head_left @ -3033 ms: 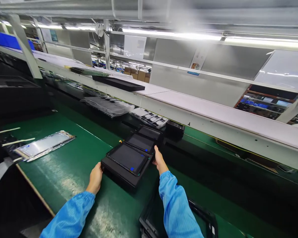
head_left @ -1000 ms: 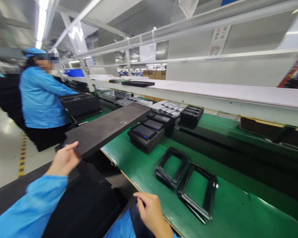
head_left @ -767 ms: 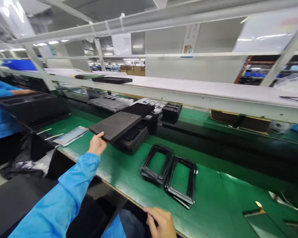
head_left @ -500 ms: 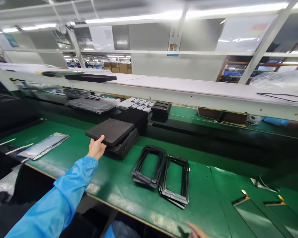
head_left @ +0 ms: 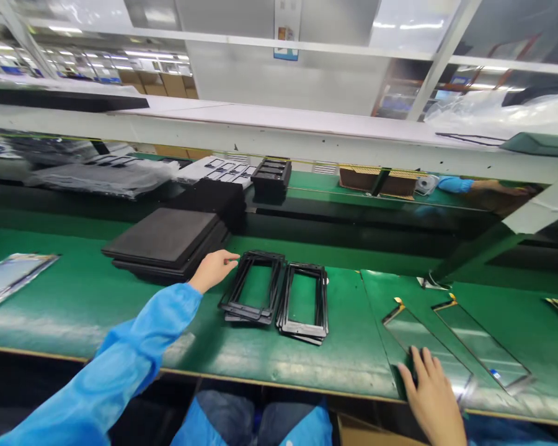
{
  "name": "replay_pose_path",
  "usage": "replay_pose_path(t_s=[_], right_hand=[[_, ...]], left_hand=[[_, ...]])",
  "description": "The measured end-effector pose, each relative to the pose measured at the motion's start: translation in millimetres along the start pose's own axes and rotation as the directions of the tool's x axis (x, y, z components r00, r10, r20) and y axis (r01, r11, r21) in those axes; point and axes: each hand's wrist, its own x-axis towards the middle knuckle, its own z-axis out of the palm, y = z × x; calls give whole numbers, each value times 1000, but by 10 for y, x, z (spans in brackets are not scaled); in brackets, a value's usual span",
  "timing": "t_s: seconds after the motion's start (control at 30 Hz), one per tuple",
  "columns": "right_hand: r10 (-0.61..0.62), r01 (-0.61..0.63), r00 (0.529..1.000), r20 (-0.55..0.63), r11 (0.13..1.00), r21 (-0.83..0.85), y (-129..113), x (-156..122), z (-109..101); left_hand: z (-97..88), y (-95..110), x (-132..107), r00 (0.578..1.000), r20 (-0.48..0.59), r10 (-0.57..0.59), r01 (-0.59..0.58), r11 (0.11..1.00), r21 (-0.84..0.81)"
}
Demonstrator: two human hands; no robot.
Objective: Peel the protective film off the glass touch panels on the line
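My left hand (head_left: 215, 270), in a blue sleeve, reaches over the bench between a stack of flat black trays (head_left: 162, 238) and a pile of thin black rectangular frames (head_left: 232, 310). Its fingertips point at the frames' upper left corner, with thumb and forefinger a little apart and nothing seen between them. A second pile of black frames (head_left: 302, 327) lies just to the right. At the lower right, my right hand (head_left: 432, 393) has its fingers spread over the near end of a clear glass panel (head_left: 428, 341) with a dark border; whether it touches the panel I cannot tell.
Another glass panel (head_left: 481, 344) lies further right. A wrapped panel (head_left: 16, 279) is at the far left. Behind the green bench (head_left: 121, 328) stand a black divided box (head_left: 272, 176), white trays (head_left: 218, 170) and a white shelf (head_left: 260, 127). Another person's hand (head_left: 500, 186) shows beyond it.
My left hand has let go of the top black tray, which now rests on the stack, and has moved right to the frames. My right hand has come up over a glass panel. The view has shifted.
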Motion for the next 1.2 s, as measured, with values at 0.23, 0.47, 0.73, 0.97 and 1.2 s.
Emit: replay_pose_path(t_s=[0.23,0.47,0.73,0.97,1.2], right_hand=[[-188,196,977,-100,977,79,-484,-657,-300],[-27,71,981,-194,973,222,-733,-486,-1006],[437,-362,873,215,286,887,-1738,-296,-1374],[292,-507,831,474,44,861,-2384,-253,-1290],[282,-551,807,518,49,833,-2447,-215,-1309]], left_hand=[[278,162,532,969,233,-79,43,986,158],[-44,272,367,948,316,46,4,988,-156],[-64,638,-738,910,382,162,65,854,-516],[330,721,-1349,842,457,286,32,820,-572],[299,699,-1426,845,418,333,-44,823,-567]])
